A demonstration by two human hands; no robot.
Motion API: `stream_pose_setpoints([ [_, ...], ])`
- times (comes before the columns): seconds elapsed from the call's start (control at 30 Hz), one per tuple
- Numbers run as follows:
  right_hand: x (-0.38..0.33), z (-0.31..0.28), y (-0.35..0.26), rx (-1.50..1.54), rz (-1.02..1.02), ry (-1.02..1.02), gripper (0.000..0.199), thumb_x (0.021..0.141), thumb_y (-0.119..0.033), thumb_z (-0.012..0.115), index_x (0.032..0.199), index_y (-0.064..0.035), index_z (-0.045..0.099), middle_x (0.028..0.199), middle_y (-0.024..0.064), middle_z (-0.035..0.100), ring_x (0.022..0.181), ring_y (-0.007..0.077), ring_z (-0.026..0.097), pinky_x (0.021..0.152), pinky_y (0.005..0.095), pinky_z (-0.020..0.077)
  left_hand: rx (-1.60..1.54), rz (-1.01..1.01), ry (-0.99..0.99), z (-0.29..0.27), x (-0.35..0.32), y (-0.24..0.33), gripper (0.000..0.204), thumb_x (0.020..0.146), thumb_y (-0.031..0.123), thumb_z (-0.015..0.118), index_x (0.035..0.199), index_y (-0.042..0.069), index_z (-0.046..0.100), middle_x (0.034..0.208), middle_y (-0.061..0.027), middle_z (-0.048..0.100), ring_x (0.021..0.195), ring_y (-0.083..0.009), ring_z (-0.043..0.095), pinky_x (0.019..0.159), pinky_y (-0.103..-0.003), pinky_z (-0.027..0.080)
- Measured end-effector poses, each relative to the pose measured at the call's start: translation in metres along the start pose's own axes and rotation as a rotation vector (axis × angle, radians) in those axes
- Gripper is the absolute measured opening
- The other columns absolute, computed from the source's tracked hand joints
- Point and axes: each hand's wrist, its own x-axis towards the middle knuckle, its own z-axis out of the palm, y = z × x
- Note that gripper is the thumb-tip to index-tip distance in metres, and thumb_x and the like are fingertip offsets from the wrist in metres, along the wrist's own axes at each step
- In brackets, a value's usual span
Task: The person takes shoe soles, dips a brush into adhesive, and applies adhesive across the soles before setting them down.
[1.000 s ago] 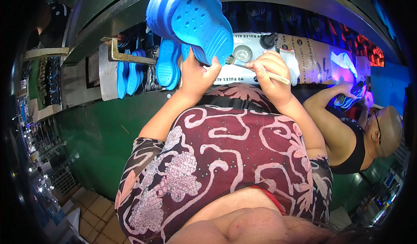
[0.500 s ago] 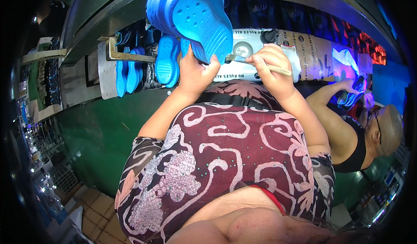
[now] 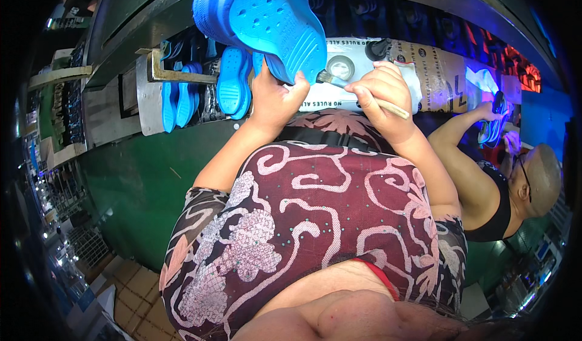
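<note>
Both forearms reach forward and up from the torso, elbows bent. The left hand (image 3: 274, 98) is curled in a firm grasp; the right hand (image 3: 381, 92) pinches, fingers closed, wrist slightly bent.

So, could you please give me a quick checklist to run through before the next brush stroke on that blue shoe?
1. Left hand grips the blue shoe: ok, fingers wrap its lower edge.
2. Right hand holds the brush: ok.
3. Bristles reach the shoe's edge: ok, the tip sits at it.
4. Brush loaded: cannot tell, too small.
5. Small tin close behind the brush: ok.
6. Neighbour's arm clear of the brush: ok, it is off to the right.
</note>
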Motion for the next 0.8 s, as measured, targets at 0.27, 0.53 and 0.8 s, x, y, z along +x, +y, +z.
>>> stream_pose_setpoints([
  [0.27,0.0,0.005,0.001,-0.045,-0.031,0.048,0.014,0.079,-0.015,0.061,0.068,-0.0077,0.064,0.063,0.0034,0.06,0.063,0.0197,0.056,0.078,0.0357,0.0398,-0.04,0.071,0.068,0.007,-0.001,-0.002,0.037,0.071,0.003,0.061,0.105,-0.003,0.049,0.084,-0.0145,0.064,0.075,-0.0201,0.063,0.068,-0.03,0.049],
  [0.53,-0.005,-0.004,-0.001,0.064,0.024,0.038,0.016,0.081,-0.015,0.059,0.068,-0.0067,0.064,0.064,0.0039,0.06,0.062,0.0199,0.055,0.079,0.0362,0.0397,-0.005,0.17,0.075,0.003,-0.001,-0.01,0.032,0.07,0.002,0.062,0.099,-0.003,0.05,0.081,-0.0141,0.064,0.072,-0.0214,0.063,0.066,-0.031,0.049],
  [0.8,-0.003,0.0,-0.001,0.083,0.018,0.046,0.019,0.084,-0.013,0.055,0.071,-0.0039,0.064,0.063,0.0061,0.059,0.06,0.0203,0.054,0.073,0.0341,0.0395,-0.023,0.144,0.111,0.004,0.002,-0.007,0.036,0.071,0.003,0.062,0.103,-0.004,0.049,0.083,-0.0146,0.064,0.074,-0.0219,0.064,0.069,-0.031,0.049],
])
